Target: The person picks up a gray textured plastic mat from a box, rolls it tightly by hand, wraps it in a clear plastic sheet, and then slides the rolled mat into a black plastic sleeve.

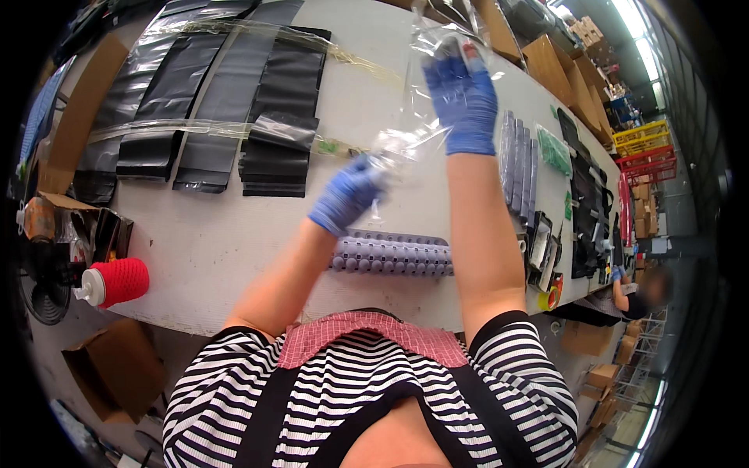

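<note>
Clear plastic bag (421,86) stretches between my two blue-gloved hands above the white table. My left hand (349,195) is closed on a bunched end of the film, a little blurred. Farther off, my right hand (466,101) lies along the bag with its fingers stretched out; film covers some of the fingers, and a reddish patch shows near one fingertip. Whether that hand is inside the bag or on top of it, I cannot tell. Close to my body lies a rolled lavender mat (394,256) with rounded bumps, touched by neither hand.
Black plastic bags (285,101) lie in overlapping stacks under clear strips at the left. Lavender rolled pieces (519,164), green packets (554,150) and yellow tape (551,296) sit at the right. A red-wrapped bottle (117,282) stands at the left edge. Another person (640,295) is far right.
</note>
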A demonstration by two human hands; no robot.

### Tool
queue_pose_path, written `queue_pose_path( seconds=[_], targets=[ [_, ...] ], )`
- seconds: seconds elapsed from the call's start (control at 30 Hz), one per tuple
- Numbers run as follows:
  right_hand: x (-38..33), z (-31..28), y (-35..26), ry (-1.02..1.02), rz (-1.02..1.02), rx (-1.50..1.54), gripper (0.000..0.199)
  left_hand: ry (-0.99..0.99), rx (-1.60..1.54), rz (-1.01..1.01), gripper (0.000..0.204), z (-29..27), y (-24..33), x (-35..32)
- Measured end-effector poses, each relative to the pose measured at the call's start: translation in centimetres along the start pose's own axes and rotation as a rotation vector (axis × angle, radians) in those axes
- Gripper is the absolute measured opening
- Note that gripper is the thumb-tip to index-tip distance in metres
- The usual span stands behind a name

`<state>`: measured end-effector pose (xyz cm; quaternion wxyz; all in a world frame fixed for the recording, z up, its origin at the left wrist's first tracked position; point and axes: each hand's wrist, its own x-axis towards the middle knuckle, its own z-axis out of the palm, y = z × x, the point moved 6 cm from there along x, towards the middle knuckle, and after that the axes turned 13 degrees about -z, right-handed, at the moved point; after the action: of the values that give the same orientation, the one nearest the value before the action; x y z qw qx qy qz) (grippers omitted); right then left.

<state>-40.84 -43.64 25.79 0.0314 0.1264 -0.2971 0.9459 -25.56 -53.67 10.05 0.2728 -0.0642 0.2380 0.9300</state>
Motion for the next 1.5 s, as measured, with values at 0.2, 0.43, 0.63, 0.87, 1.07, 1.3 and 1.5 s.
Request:
queue_pose_path(
  seconds=[0.2,0.43,0.63,0.87,1.07,1.3,1.5],
  targets=[
    [-3.8,-18.3,-7.0,0.264,0.048,-0.619,0.017,0.532,0.589,0.243,0.052,-13.3,6.8,-0.9],
    [-14.0,-33.5,-6.4,0.327,0.587,-1.016,0.011,0.643,0.705,-0.206,0.052,-17.1,3.4,-1.8],
    [-16.7,-37.2,-7.8,0.351,0.696,-0.951,0.014,0.434,0.77,-0.265,0.052,-17.7,3.0,-2.0],
    [-17.6,-35.4,-9.1,0.243,0.714,-1.157,0.011,0.701,1.087,-0.351,0.041,-18.5,3.4,-3.7],
    [-18.9,-36.1,-10.0,0.155,0.669,-1.265,0.013,0.496,1.111,-0.35,0.043,-18.5,2.6,-4.8],
    [-20.5,-37.8,-10.3,0.158,0.629,-1.284,0.013,0.65,1.27,-0.584,0.025,-15.9,2.3,-5.1],
    [-21.3,-38.5,-10.9,0.179,0.598,-1.229,0.013,0.39,1.253,-0.342,0.024,-16.9,1.2,-5.6]
  ],
)
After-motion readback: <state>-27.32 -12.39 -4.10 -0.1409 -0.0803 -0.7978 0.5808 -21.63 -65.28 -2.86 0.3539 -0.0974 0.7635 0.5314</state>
